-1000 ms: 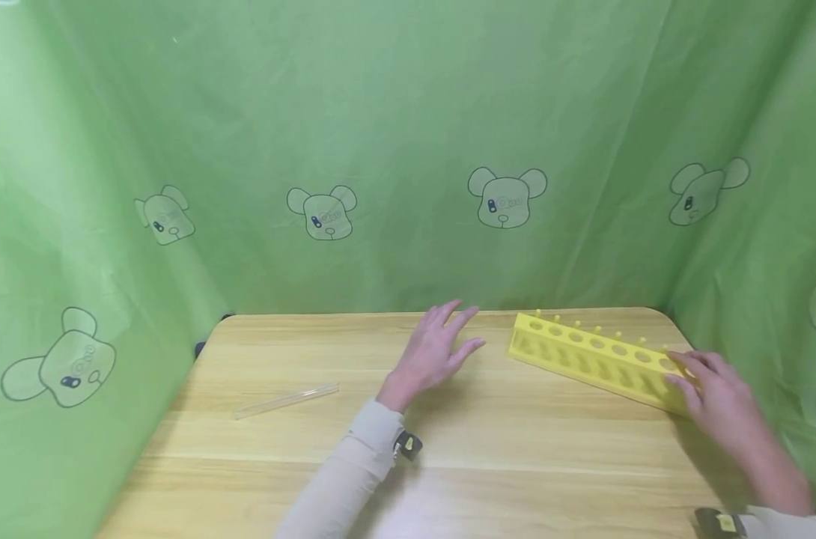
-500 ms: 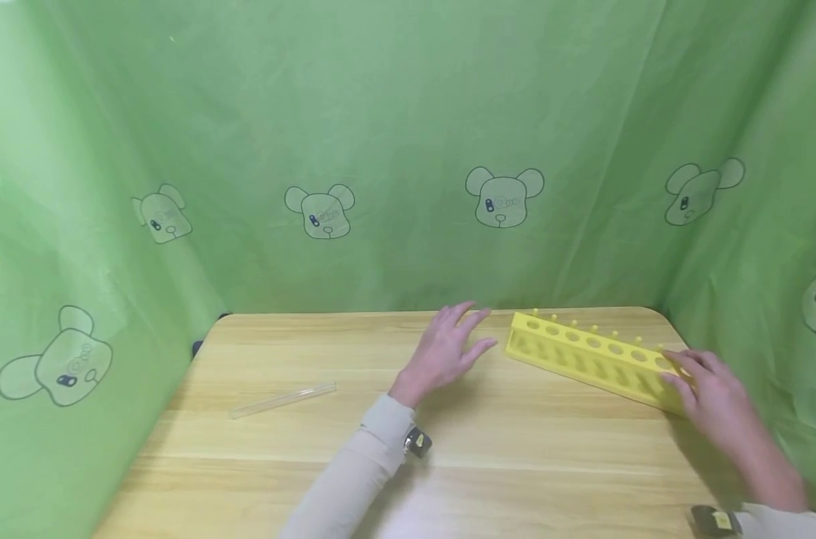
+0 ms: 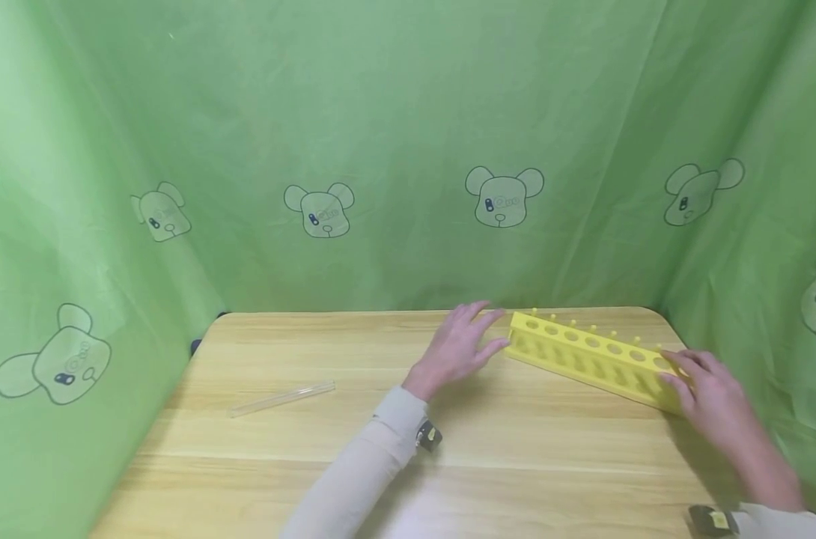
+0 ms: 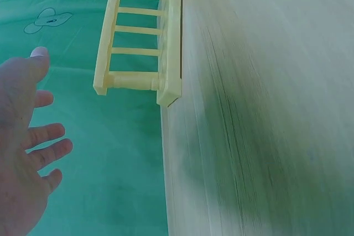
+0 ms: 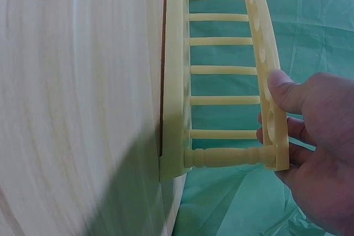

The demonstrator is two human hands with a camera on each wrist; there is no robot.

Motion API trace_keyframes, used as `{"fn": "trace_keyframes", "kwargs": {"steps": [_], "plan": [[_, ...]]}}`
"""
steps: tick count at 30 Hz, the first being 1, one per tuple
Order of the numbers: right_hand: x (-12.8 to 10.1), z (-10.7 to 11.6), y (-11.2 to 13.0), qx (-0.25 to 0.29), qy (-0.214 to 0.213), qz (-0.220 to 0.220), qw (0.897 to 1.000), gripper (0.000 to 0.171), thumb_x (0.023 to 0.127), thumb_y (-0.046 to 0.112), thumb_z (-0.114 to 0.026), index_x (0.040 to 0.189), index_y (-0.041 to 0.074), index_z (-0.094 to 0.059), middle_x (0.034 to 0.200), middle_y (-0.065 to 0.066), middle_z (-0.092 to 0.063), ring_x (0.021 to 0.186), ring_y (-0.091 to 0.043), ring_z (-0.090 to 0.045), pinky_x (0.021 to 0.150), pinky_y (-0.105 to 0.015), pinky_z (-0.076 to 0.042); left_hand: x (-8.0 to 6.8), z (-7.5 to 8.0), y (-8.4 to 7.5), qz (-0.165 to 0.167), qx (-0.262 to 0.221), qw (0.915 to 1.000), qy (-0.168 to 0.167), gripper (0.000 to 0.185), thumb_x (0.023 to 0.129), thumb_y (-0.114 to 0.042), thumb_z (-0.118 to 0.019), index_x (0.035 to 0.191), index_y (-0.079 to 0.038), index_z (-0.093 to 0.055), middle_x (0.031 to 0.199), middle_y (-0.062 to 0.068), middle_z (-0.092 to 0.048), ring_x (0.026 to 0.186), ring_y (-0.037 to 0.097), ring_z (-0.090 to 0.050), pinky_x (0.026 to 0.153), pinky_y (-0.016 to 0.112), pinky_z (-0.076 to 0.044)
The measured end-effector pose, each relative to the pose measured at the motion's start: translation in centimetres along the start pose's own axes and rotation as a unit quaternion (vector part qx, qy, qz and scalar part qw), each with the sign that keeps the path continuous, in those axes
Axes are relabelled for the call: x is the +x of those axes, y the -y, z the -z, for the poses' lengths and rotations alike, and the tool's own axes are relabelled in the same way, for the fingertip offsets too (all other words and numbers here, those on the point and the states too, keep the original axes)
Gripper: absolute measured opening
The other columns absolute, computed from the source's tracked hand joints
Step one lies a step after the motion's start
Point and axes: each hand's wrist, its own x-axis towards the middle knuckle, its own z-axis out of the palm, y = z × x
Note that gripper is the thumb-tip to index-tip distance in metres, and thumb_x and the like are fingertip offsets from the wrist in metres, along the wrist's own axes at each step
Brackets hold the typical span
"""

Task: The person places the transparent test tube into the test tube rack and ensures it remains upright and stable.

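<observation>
Yellow test-tube rack (image 3: 593, 358) sits at the far right of the wooden table (image 3: 448, 449), angled toward the corner. Right hand (image 3: 707, 389) pinches its near end, thumb on the top plate w/ fingers behind; left hand (image 3: 458, 348) hovers spread and empty just off the other end. Rack looks light, stiff, smooth plastic; best gripped at both ends. Glass tube (image 3: 283, 399) lies well apart, left.

**A makeshift recording booth, not a real lab**

We sat at a small wooden table (image 3: 448, 464) closed in on three sides by green bear-print cloth (image 3: 381, 135). A yellow test-tube rack (image 3: 593, 358) and glass tube (image 3: 283, 399) lent it a lab flavour.
</observation>
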Motion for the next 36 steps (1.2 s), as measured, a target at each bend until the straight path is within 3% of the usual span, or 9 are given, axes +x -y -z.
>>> {"fn": "trace_keyframes", "kwargs": {"steps": [7,15,22,28,36], "plan": [[0.0,0.0,0.1,0.004,-0.001,-0.002,1.000,0.045,0.097,0.000,-0.066,0.138,-0.008,-0.053,0.126,-0.037,-0.049,0.106,-0.058,-0.048,0.084,-0.080,-0.040,0.7,-0.8,-0.6,-0.005,0.007,0.9998,0.016,0.063,0.105,-0.060,-0.042,0.157,-0.024,-0.041,0.163,0.004,-0.035,0.151,0.018,-0.030,0.127,0.039,-0.013],[0.0,0.1,0.0,0.008,-0.004,0.003,1.000,0.043,0.097,0.002,-0.066,0.137,-0.008,-0.054,0.126,-0.037,-0.049,0.107,-0.058,-0.048,0.085,-0.080,-0.038,1.8,-1.3,-1.4,-0.021,0.009,0.9996,0.016,0.058,0.108,-0.053,-0.040,0.157,-0.022,-0.042,0.163,0.004,-0.036,0.151,0.018,-0.030,0.126,0.037,-0.016],[0.0,0.1,0.0,0.010,-0.006,0.005,1.000,0.043,0.097,0.001,-0.066,0.138,-0.008,-0.054,0.126,-0.037,-0.049,0.107,-0.058,-0.048,0.084,-0.081,-0.039,2.6,-1.7,-2.3,-0.022,0.009,0.9992,0.032,0.064,0.105,-0.061,-0.040,0.158,-0.025,-0.040,0.164,0.002,-0.034,0.152,0.016,-0.028,0.127,0.038,-0.018],[0.5,0.3,0.0,0.010,-0.014,0.012,1.000,0.044,0.096,-0.001,-0.067,0.137,-0.008,-0.054,0.125,-0.036,-0.051,0.107,-0.056,-0.049,0.085,-0.079,-0.039,3.5,-2.0,-2.7,-0.035,0.024,0.9987,0.028,0.058,0.107,-0.055,-0.042,0.156,-0.023,-0.043,0.163,0.002,-0.036,0.150,0.018,-0.031,0.126,0.038,-0.021],[0.0,0.3,0.2,0.002,-0.010,0.013,1.000,0.045,0.093,-0.003,-0.069,0.136,-0.009,-0.055,0.124,-0.037,-0.052,0.104,-0.056,-0.050,0.081,-0.078,-0.042,4.0,-2.6,-3.9,-0.022,0.007,0.9973,0.070,0.062,0.105,-0.057,-0.046,0.159,-0.027,-0.038,0.167,0.000,-0.029,0.153,0.017,-0.025,0.127,0.035,-0.014]]}}
